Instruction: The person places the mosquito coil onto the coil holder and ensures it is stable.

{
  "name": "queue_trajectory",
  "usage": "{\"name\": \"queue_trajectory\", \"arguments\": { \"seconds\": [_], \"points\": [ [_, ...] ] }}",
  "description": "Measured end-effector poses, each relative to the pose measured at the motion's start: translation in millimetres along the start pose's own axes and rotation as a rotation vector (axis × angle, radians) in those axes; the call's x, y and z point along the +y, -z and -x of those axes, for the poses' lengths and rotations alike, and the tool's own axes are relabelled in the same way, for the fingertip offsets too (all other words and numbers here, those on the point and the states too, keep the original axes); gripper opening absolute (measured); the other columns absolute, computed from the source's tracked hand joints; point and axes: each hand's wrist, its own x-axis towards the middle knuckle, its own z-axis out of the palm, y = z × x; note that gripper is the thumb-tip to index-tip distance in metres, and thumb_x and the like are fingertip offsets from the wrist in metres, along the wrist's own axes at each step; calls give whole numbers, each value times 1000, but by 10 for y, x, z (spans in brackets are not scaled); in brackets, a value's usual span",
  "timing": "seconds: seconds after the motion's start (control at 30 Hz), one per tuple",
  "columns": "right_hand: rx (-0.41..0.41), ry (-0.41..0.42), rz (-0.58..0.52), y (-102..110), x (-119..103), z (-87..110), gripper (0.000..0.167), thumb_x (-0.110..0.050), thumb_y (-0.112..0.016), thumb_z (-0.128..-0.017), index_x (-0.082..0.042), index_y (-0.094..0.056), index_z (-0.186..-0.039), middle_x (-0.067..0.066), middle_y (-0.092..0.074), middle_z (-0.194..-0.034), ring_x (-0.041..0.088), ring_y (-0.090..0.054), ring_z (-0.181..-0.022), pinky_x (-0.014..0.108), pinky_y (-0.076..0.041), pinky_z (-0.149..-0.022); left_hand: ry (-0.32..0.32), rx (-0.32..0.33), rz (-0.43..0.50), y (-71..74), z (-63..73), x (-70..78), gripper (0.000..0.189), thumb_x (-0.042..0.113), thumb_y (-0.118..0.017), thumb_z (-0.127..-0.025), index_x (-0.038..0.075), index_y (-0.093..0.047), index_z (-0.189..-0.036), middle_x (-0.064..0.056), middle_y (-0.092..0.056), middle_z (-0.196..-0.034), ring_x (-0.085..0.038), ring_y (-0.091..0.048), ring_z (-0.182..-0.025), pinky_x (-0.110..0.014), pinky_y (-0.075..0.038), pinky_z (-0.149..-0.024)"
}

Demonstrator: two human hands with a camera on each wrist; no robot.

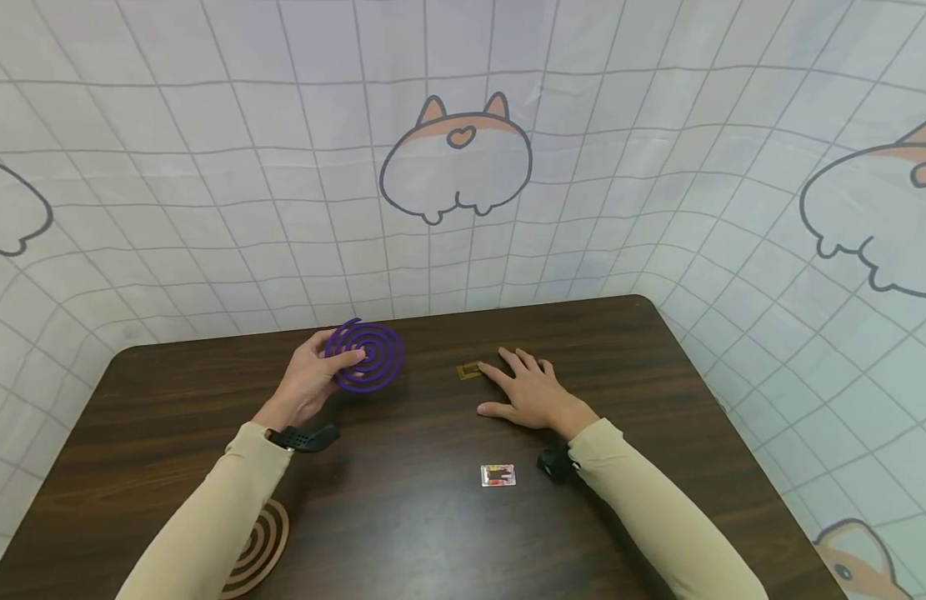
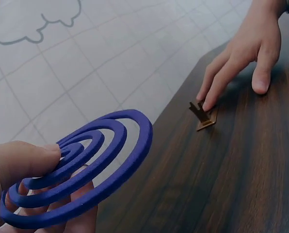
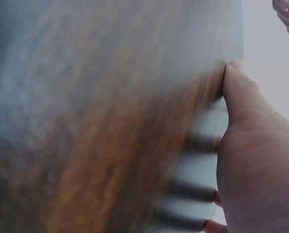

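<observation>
A purple-blue mosquito coil (image 1: 387, 367) is pinched at its centre by my left hand (image 1: 305, 379). In the left wrist view the thumb lies on top of the coil (image 2: 145, 131) and the fingers are beneath it, with the coil tilted above the table. My right hand (image 1: 533, 396) is spread low over the table, palm down. Its index fingertip is right at the edge of a small brass-coloured coil stand (image 1: 468, 371). An upright forked prong rises from this stand (image 2: 206, 121). The right wrist view shows mostly blurred tabletop and the thumb (image 3: 244, 92).
A brown spiral disc (image 1: 275, 542) lies at the front left, partly behind the left sleeve. A small colourful card-like piece (image 1: 498, 476) lies in front of the right hand. The dark wooden table (image 1: 402, 500) meets a white grid-patterned curtain (image 1: 320, 167) at its back edge.
</observation>
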Motion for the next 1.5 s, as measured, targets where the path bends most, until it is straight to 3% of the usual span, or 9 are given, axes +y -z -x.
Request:
{"name": "queue_trajectory", "arguments": {
  "seconds": [0.2,0.47,1.13,1.5],
  "points": [
    [4,6,1,-14,19,-2,81,-73,-46,-98,-34,-24,-165,16,-16,-174,45,-19,-160,73,-26,-120,14,-9,34,-90,-46,-47,62,10,-77,-93,8,-41,-145,3,-66,-115,-7,-74,-91,-23,-63,-79],
    [17,10,1,-50,43,-22,80,-74,-46,-98,-35,-25,-165,15,-16,-174,44,-19,-160,72,-27,-120,23,-12,8,-214,-119,-123,65,15,-78,-94,0,-44,-148,9,-73,-103,-5,-74,-86,-22,-63,-80],
    [4,2,18,-36,52,3,81,-75,-45,-97,-35,-23,-165,15,-16,-174,44,-18,-160,71,-27,-121,24,-49,22,-497,-245,-238,54,14,-76,-95,-1,-50,-140,5,-72,-103,-7,-73,-86,-21,-63,-75],
    [-4,3,36,-50,71,3,81,-77,-42,-98,-36,-21,-165,14,-14,-175,42,-17,-161,69,-28,-121,30,-54,32,-629,-304,-293,52,14,-75,-96,-1,-51,-139,5,-73,-99,-6,-72,-77,-21,-63,-73]
  ]
}}
